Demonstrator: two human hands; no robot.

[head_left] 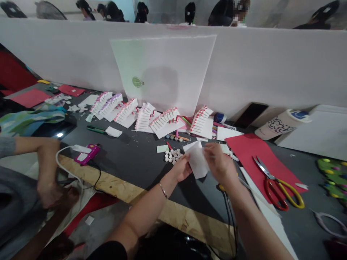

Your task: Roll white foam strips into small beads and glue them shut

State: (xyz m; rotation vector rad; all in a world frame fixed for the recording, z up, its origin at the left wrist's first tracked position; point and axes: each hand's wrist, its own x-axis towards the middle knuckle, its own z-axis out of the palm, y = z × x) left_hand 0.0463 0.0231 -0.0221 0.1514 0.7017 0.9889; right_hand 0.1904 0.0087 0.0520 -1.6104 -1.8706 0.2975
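A folded piece of white paper (198, 161) is gripped at its left edge by my left hand (183, 169), thumb and fingers closed on it. At the paper's right edge is my right hand (220, 160), slightly blurred, with its fingers curled together. Whether they pinch the paper or a small thing is hidden. Just left of the paper lies a pile of small white discs (172, 156), beside a pale green slip (162, 148). Behind stand several white paper pieces with rows of red- or purple-tipped strips (164, 119).
Scissors (273, 182) with red and yellow handles lie on red paper (249, 148) at right. A white cup (282, 124) and dark phone (251, 113) lean near the partition (244, 65). At left are a purple device (86, 154) with cables and another person's arm (45, 162).
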